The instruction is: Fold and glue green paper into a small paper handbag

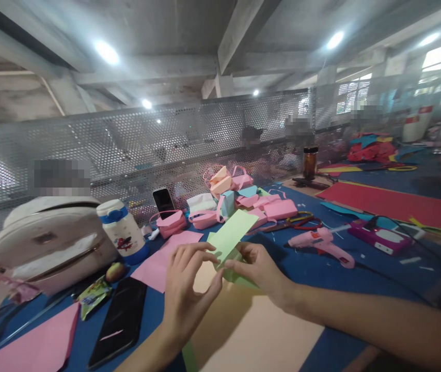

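Note:
Both my hands hold a light green strip of paper (233, 233) above a blue table (305, 268). My left hand (189, 289) pinches the lower end of the paper with thumb and fingers. My right hand (257, 268) grips the same end from the right, fingers closed on a folded part. The strip's free end points up and away from me. Under my hands lies a peach sheet (243, 325).
A pink glue gun (321, 243), scissors (301, 221) and a pile of pink paper pieces (259, 204) lie beyond. At left stand a white bag (46, 237), a bottle (122, 230), a black phone (122, 320) and pink sheets (34, 346). A perforated metal screen (146, 139) backs the table.

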`<move>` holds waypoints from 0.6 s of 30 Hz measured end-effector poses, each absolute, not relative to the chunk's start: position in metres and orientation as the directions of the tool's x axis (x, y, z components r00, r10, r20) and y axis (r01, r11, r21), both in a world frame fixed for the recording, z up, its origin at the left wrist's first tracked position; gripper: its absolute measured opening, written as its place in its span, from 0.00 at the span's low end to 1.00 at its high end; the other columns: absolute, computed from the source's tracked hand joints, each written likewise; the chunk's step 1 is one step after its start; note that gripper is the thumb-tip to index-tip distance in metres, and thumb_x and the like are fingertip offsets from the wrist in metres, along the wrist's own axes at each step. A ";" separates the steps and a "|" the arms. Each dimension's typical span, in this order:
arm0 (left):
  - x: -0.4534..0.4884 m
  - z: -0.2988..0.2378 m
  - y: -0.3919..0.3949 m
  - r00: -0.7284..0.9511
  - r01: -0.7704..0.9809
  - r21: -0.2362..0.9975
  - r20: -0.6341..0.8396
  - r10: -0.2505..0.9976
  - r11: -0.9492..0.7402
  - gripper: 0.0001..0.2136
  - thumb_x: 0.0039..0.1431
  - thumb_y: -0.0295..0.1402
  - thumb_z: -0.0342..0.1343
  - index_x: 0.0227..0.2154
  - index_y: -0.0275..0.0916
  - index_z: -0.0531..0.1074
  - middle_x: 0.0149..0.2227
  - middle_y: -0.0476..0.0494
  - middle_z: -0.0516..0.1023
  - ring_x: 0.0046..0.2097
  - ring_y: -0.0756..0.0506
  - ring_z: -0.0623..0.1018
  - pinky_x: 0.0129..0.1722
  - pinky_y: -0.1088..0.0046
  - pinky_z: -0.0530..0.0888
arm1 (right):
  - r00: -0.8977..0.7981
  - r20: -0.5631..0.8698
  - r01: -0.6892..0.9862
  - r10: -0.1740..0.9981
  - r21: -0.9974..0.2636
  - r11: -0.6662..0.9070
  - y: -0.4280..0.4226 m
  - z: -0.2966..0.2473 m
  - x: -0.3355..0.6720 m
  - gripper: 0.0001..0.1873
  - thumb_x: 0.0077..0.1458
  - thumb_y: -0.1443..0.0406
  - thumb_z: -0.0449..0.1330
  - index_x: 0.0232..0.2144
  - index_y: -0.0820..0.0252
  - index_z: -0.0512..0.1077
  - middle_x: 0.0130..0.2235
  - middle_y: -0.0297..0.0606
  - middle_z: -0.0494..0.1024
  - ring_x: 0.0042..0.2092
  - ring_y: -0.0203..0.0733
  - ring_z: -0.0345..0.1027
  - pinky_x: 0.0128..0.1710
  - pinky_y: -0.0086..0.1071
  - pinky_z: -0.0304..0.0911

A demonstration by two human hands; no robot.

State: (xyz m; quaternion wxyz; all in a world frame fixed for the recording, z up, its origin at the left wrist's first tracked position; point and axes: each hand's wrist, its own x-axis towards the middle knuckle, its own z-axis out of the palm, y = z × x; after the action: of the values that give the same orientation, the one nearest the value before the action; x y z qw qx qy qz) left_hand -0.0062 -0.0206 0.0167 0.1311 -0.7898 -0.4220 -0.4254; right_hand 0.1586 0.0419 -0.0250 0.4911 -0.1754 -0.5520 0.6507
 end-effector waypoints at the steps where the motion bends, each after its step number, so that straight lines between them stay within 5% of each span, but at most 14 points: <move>1: -0.006 0.016 -0.021 0.275 0.776 0.162 0.782 0.559 -0.609 0.06 0.60 0.25 0.57 0.36 0.41 0.69 0.42 0.44 0.75 0.45 0.41 0.74 0.45 0.62 0.68 | -0.449 0.313 -0.449 0.837 -0.889 0.092 0.041 -0.024 0.159 0.20 0.43 0.54 0.74 0.34 0.62 0.80 0.34 0.38 0.82 0.35 0.40 0.73 0.39 0.33 0.65; 18: -0.006 0.014 -0.022 0.238 0.756 0.193 0.809 0.538 -0.626 0.06 0.60 0.23 0.56 0.32 0.42 0.69 0.41 0.45 0.75 0.44 0.43 0.74 0.44 0.62 0.70 | -0.408 0.325 -0.447 0.853 -0.886 0.123 0.042 -0.026 0.159 0.22 0.42 0.53 0.75 0.33 0.62 0.78 0.32 0.37 0.80 0.35 0.42 0.72 0.39 0.35 0.66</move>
State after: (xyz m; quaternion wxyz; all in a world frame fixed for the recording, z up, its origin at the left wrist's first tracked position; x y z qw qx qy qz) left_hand -0.0059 -0.0220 0.0142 0.1194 -0.7778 -0.4158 -0.4559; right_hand 0.1590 0.0423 -0.0256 0.5116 -0.1855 -0.5477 0.6355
